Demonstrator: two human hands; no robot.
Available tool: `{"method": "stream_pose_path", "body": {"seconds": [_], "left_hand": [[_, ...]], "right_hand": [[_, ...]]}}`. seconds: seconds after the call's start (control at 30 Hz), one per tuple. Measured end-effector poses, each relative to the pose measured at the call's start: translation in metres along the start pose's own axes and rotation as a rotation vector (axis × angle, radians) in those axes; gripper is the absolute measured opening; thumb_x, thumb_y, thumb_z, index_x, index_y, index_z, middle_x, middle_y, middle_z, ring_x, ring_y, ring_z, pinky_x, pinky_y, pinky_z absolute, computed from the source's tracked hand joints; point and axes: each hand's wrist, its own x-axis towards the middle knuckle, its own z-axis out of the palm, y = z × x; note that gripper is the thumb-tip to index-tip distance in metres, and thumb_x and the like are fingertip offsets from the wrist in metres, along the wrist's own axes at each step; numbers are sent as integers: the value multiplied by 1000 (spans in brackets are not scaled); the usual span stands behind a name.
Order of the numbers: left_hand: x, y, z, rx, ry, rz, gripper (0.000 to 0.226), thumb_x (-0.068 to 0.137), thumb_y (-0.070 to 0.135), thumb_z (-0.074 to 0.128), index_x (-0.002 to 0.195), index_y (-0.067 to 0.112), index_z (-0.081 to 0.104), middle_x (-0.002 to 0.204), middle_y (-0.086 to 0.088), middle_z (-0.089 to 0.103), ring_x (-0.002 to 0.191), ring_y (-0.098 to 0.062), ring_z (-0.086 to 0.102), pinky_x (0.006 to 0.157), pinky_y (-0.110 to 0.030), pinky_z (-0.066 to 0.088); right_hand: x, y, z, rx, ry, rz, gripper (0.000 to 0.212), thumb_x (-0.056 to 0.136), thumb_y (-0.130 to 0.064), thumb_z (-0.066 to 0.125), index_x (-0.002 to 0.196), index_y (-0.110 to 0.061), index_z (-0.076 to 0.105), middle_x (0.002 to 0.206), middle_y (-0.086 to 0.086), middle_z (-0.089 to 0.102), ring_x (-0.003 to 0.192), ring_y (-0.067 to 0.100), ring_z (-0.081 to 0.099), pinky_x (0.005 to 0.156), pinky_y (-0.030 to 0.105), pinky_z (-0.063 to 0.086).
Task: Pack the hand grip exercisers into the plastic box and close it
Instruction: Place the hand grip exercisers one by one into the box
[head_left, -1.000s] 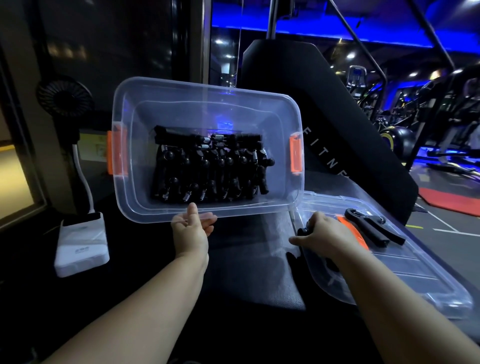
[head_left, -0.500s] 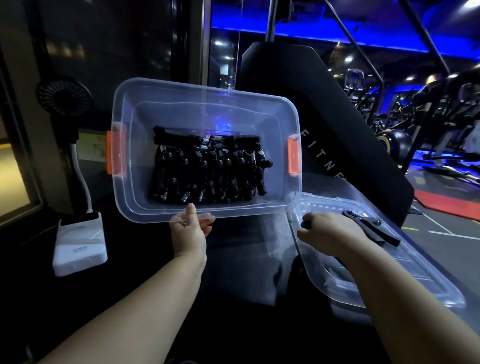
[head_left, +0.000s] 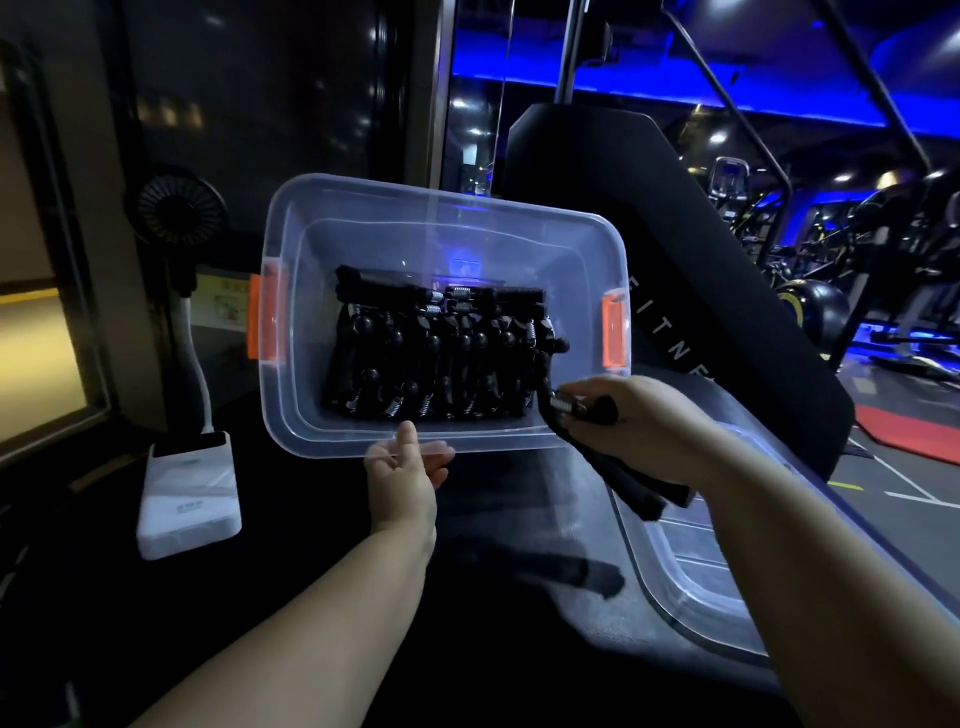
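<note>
A clear plastic box (head_left: 291, 415) with orange latches is tilted toward me, and a row of several black hand grip exercisers (head_left: 436, 353) lies inside. My left hand (head_left: 405, 478) grips the box's near rim, thumb on top. My right hand (head_left: 639, 431) holds one black exerciser (head_left: 613, 467) by its spring end at the box's near right corner, its handles pointing down and right. The clear lid (head_left: 691, 582) lies flat under my right forearm.
A white power bank (head_left: 189, 493) with a small black fan (head_left: 179, 210) on a white neck stands at the left. A black padded gym machine (head_left: 675, 234) rises behind the box. Gym floor and equipment lie at the right.
My right hand has lifted an exerciser off the lid and carried it left and up to the box's right corner. My left hand keeps its hold on the tilted box.
</note>
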Motion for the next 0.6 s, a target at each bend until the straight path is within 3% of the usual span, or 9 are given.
{"method": "stream_pose_path", "body": {"seconds": [0.13,0.27,0.43,0.53,0.6], "left_hand": [[0,1,0,-12,-27,-12,19,100,35,41,91,18,44,70,-5,67,66,-15,65,65,-27,46],[1,1,-4,13,-80,5,39,100,40,35,108,3,48,75,-9,69,71,-14,67,66,-26,47],[0,4,-3,-34,-85,-14,22,102,39,31,99,23,46,72,-2,69,70,-15,66,66,-27,48],[0,0,-5,-51,-100,-2,26,100,43,31,101,21,46,73,-1,69,71,-14,67,68,-27,48],[2,-3,-6,-35,-102,14,34,100,44,31,107,14,46,72,0,70,73,-14,68,68,-28,47]], "right_hand": [[21,-13,-10,29,81,-43,40,87,-28,65,127,-34,60,109,-5,68,98,18,63,80,27,47],[46,-20,-10,21,153,-83,44,88,-27,65,130,-37,56,112,-6,67,93,14,61,72,23,41],[78,-28,-7,-28,225,-118,44,90,-25,63,132,-39,55,122,-7,65,115,19,55,77,21,30],[99,-28,-4,-84,285,-124,42,91,-28,61,130,-43,55,124,-9,64,115,20,56,66,18,27],[116,-27,-1,-102,324,-129,42,91,-28,60,130,-44,55,126,-9,63,117,21,56,71,21,33]]}}
